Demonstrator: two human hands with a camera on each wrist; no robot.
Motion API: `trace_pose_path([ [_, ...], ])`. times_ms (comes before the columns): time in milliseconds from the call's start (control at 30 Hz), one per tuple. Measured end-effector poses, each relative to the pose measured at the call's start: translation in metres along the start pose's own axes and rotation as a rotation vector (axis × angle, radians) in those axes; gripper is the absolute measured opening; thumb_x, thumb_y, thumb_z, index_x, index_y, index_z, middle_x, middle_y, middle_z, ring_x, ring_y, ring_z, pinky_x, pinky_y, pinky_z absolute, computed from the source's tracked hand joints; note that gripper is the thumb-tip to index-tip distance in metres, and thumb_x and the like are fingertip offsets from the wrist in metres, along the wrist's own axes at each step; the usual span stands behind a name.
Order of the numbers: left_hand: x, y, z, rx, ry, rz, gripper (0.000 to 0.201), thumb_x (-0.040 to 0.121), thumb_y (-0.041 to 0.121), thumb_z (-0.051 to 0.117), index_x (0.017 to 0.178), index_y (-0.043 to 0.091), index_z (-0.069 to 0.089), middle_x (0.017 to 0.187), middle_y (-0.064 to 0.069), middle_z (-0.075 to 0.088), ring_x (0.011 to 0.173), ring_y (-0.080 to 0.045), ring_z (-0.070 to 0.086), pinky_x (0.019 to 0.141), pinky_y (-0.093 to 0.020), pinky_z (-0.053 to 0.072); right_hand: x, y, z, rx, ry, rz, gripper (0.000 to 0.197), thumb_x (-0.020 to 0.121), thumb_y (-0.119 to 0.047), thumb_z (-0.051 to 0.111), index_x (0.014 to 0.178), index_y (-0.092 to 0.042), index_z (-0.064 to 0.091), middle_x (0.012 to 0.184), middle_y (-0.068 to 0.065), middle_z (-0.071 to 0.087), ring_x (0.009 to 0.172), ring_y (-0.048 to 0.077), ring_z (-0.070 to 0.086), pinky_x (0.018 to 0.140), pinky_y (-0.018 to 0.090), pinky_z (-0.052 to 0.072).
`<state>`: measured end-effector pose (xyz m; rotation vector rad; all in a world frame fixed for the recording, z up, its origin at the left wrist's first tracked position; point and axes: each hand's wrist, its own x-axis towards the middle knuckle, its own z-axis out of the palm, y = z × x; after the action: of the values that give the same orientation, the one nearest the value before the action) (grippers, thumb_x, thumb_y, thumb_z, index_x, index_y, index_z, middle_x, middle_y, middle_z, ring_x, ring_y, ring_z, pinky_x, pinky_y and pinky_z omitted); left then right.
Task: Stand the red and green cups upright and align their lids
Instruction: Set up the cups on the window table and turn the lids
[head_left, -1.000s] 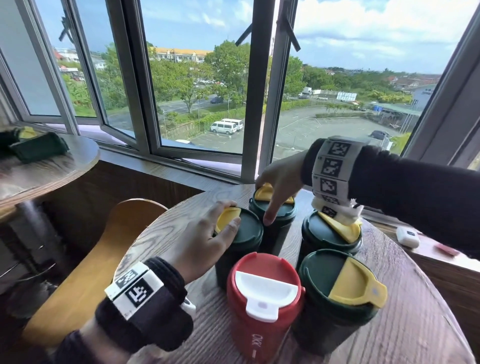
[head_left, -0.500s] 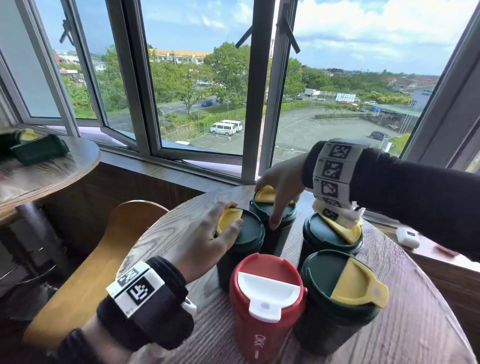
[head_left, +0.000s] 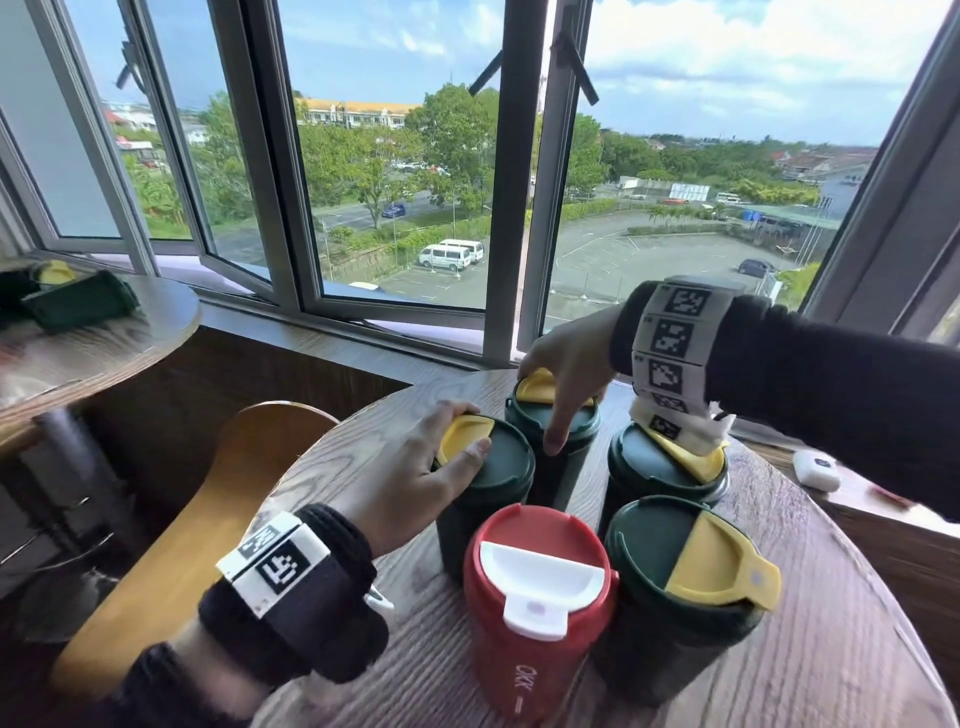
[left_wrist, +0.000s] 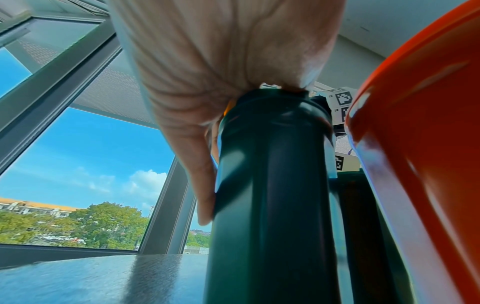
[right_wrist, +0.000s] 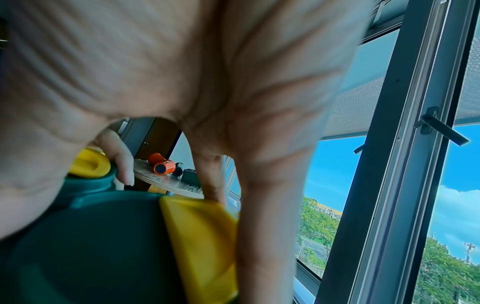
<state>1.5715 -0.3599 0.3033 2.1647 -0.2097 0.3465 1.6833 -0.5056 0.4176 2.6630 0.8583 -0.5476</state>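
Observation:
Five cups stand upright on the round wooden table (head_left: 363, 649). The red cup (head_left: 537, 597) with a white lid flap is nearest. My left hand (head_left: 465, 431) grips the lid of the left green cup (head_left: 493, 478), thumb beside its yellow flap. From below, the left wrist view shows that left green cup (left_wrist: 272, 185) under my palm, with the red cup (left_wrist: 415, 144) beside it. My right hand (head_left: 545, 400) curls over the lid of the back green cup (head_left: 571, 431); its yellow flap (right_wrist: 202, 236) lies under my fingers. Two more green cups stand at the back right (head_left: 660, 473) and front right (head_left: 685, 587).
A second round table (head_left: 104, 343) at the left carries green cups lying on their sides, and an orange cup (right_wrist: 161, 166) lies there too. A wooden chair (head_left: 208, 519) stands left of my table. A small white device (head_left: 815, 470) rests on the sill. The windows behind are open.
Both hands stay on the same two green lids. Only the view has shifted slightly.

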Motion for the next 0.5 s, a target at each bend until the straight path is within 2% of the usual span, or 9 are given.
trace_pose_path([
  [100,0.0001,-0.0022,0.0003,0.013,0.009,-0.003,0.053,0.077,0.058,0.046,0.120,0.029,0.046,0.100,0.006,0.060,0.085,-0.014,0.060,0.077,-0.036,0.052,-0.0004,0.0003,0.0007,0.018,0.006,-0.009,0.101,0.058,-0.048,0.083,0.142,-0.022,0.033,0.139,0.004,0.043,0.097,0.025,0.065,0.080,0.035,0.058],
  [200,0.0000,-0.0040,0.0015,-0.019,0.028,-0.051,0.065,0.070,0.066,0.048,0.124,0.032,0.036,0.100,0.002,0.057,0.083,-0.017,0.057,0.077,-0.037,0.050,-0.0008,-0.0013,0.0024,0.035,0.012,-0.034,0.100,0.060,-0.044,0.084,0.143,-0.023,0.032,0.142,0.003,0.041,0.107,0.024,0.059,0.085,0.036,0.056],
  [267,-0.0010,-0.0033,0.0013,0.001,0.045,-0.074,0.073,0.066,0.071,0.048,0.125,0.030,0.033,0.097,0.002,0.055,0.083,-0.013,0.055,0.074,-0.030,0.047,-0.0025,-0.0016,0.0021,0.046,0.012,-0.041,0.100,0.060,-0.044,0.084,0.144,-0.025,0.031,0.142,0.003,0.040,0.097,0.020,0.059,0.084,0.036,0.056],
  [333,-0.0022,-0.0022,0.0001,0.023,0.054,-0.078,0.076,0.064,0.075,0.046,0.123,0.029,0.034,0.101,0.003,0.055,0.087,-0.010,0.055,0.074,-0.025,0.044,-0.0043,-0.0004,0.0011,0.060,0.013,-0.040,0.100,0.061,-0.042,0.083,0.144,-0.026,0.030,0.142,0.003,0.040,0.072,0.011,0.055,0.078,0.032,0.057],
  [367,-0.0029,-0.0017,-0.0005,0.025,0.056,-0.077,0.077,0.062,0.077,0.045,0.123,0.030,0.034,0.104,0.003,0.055,0.090,-0.010,0.055,0.075,-0.025,0.044,-0.0051,0.0006,0.0009,0.067,0.014,-0.039,0.100,0.062,-0.041,0.084,0.144,-0.027,0.029,0.142,0.003,0.039,0.065,0.007,0.050,0.076,0.031,0.057],
  [500,-0.0043,-0.0029,-0.0012,0.031,0.065,-0.070,0.080,0.060,0.081,0.042,0.122,0.030,0.036,0.112,0.002,0.056,0.096,-0.011,0.056,0.080,-0.029,0.046,-0.0065,0.0033,0.0015,0.081,0.015,-0.036,0.099,0.062,-0.039,0.084,0.144,-0.028,0.030,0.144,0.003,0.036,0.063,0.003,0.046,0.078,0.032,0.057],
])
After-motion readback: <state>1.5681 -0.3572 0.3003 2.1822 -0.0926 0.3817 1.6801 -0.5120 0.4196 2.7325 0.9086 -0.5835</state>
